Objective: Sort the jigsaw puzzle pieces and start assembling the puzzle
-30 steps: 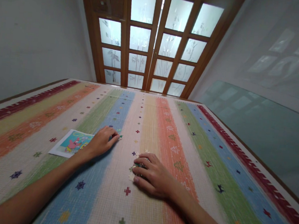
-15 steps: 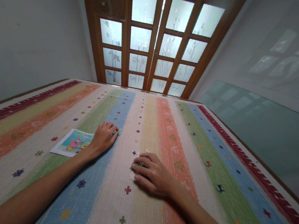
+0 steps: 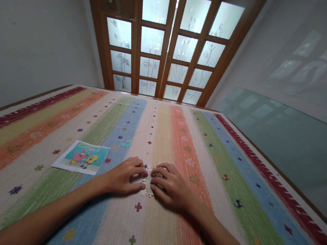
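Observation:
A small heap of jigsaw puzzle pieces (image 3: 148, 180) lies on the striped rug (image 3: 171, 223) in front of me. My left hand (image 3: 125, 178) rests on the heap's left side with its fingers curled onto the pieces. From the right, my right hand (image 3: 170, 186) covers the other side, fingers bent over the pieces. The two hands nearly touch above the heap. Further out on the blue stripe lie a few joined teal pieces (image 3: 126, 144), apart from both hands. A cartoon picture card (image 3: 81, 161) lies flat to the left.
The rug's red border (image 3: 266, 169) runs along the right, with a glass-like pane (image 3: 289, 138) leaning by the wall beyond it. Wooden doors with frosted panes (image 3: 165, 45) stand at the far end.
My left hand has left the teal pieces on the blue stripe and come back to the heap beside my right hand. The right hand has shifted slightly forward.

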The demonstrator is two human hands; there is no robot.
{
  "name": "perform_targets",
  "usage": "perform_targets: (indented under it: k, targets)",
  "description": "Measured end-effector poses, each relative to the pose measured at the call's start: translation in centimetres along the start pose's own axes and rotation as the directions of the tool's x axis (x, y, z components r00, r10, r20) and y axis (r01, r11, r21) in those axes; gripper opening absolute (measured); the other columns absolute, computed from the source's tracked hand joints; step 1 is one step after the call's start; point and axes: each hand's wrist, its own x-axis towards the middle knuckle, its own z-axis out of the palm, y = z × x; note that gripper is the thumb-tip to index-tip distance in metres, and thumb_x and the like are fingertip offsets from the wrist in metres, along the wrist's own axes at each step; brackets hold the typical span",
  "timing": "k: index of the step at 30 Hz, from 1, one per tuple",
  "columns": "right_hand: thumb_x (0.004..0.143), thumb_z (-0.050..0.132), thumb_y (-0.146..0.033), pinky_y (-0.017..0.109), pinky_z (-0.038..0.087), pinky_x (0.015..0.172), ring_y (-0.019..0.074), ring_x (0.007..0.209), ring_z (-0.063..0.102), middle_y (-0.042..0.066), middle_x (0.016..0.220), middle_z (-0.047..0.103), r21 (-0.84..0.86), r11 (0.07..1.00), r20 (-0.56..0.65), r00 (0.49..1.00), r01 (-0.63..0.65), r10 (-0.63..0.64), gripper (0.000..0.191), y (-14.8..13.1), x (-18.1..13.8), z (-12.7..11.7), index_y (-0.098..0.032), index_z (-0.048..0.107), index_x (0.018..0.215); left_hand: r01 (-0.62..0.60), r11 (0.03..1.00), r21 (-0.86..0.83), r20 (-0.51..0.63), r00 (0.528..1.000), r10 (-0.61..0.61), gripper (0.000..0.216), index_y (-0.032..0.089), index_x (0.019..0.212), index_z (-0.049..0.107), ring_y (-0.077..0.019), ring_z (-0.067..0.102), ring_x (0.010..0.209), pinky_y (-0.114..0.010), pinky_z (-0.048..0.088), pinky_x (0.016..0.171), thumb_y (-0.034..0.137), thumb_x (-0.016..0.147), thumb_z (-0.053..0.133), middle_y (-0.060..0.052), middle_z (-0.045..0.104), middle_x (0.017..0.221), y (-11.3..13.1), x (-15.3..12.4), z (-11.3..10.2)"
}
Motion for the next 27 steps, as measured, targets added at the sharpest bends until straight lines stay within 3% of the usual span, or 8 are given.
perform_targets:
  k: [9,16,20,24,27]
  targets:
    - [0.094,0.053,-0.016,0.043,0.048,0.093,0.0247,0.103,0.056,0.009,0.105,0.070,-0.002,1.000,0.018,1.000,0.009,-0.009,0.015,0.2,-0.1,0.1,-0.018,0.068,0.092,-0.001,1.000,-0.020,0.036,0.999,0.002,0.016,0.023,0.104,0.071,-0.0232,0.058,0.095,-0.039,0.048,0.087,0.029,0.092,0.061,-0.006,0.062,0.096,-0.5,-0.2,-0.1]
    - [0.093,0.052,-0.014,0.043,0.047,0.093,0.0246,0.103,0.055,0.009,0.107,0.069,-0.016,1.000,0.027,1.000,0.004,-0.004,0.018,0.1,-0.1,-0.1,-0.019,0.069,0.097,-0.053,0.991,-0.126,0.027,0.998,0.057,0.028,0.024,0.110,0.070,-0.0221,0.062,0.094,-0.040,0.047,0.089,0.016,0.093,0.049,-0.006,0.071,0.097,-0.8,-0.1,-0.9]
    - [0.095,0.059,-0.025,0.043,0.047,0.096,0.0239,0.104,0.056,0.008,0.109,0.069,0.043,0.999,0.024,0.999,0.021,-0.022,0.014,-0.2,0.0,0.0,-0.020,0.071,0.100,-0.084,0.985,-0.151,0.026,0.996,0.089,0.013,0.021,0.100,0.069,-0.0214,0.061,0.092,-0.039,0.045,0.089,0.027,0.090,0.064,-0.005,0.070,0.094,-0.5,-0.4,-0.8]
    - [0.092,0.063,-0.026,0.043,0.048,0.095,0.0251,0.104,0.057,0.007,0.107,0.069,0.072,0.997,0.024,0.999,0.033,-0.035,0.010,-0.4,0.0,0.1,-0.020,0.071,0.091,-0.118,0.985,-0.127,0.078,0.989,0.128,0.021,0.020,0.093,0.070,-0.0211,0.060,0.090,-0.038,0.043,0.089,0.038,0.084,0.075,-0.004,0.066,0.091,-0.3,-0.6,-0.1]
    - [0.090,0.063,-0.022,0.043,0.049,0.093,0.0251,0.103,0.057,0.008,0.105,0.069,0.094,0.995,0.008,1.000,0.018,-0.019,0.007,-0.4,-0.1,0.0,-0.020,0.070,0.089,-0.117,0.988,-0.100,0.109,0.986,0.127,0.020,0.020,0.093,0.070,-0.0208,0.059,0.087,-0.037,0.042,0.088,0.036,0.083,0.076,-0.003,0.065,0.090,-0.3,-0.7,0.3]
